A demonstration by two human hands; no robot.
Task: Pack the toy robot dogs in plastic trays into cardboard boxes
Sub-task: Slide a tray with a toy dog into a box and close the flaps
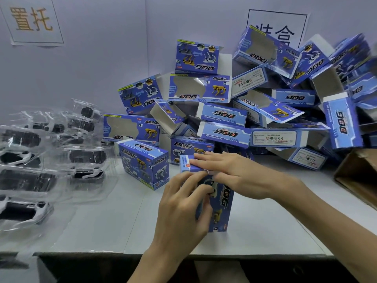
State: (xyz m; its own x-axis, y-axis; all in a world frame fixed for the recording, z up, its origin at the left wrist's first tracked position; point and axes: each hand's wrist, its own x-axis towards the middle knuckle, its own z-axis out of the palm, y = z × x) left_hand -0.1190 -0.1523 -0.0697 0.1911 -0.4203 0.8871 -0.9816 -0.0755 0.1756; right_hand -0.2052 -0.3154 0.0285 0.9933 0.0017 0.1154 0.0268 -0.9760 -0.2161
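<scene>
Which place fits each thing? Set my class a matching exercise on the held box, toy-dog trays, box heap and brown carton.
1 held box
2 toy-dog trays
3 box heap
4 brown carton

A left side of the table
B right edge
C against the back wall
D front centre, in the left hand

Pairs: 1-D, 2-A, 3-C, 4-B

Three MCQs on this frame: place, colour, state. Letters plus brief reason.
1. The plastic trays lie on the table: A) left side B) right side C) underneath.
2. The piled boxes are mainly: A) red B) blue C) green.
3. The right hand on the held box: A) presses the top flap with flat fingers B) lifts a tray C) hangs clear.
Answers: 1 A, trays crowd the left; 2 B, blue print throughout; 3 A, straight fingers lie on the flap.
</scene>
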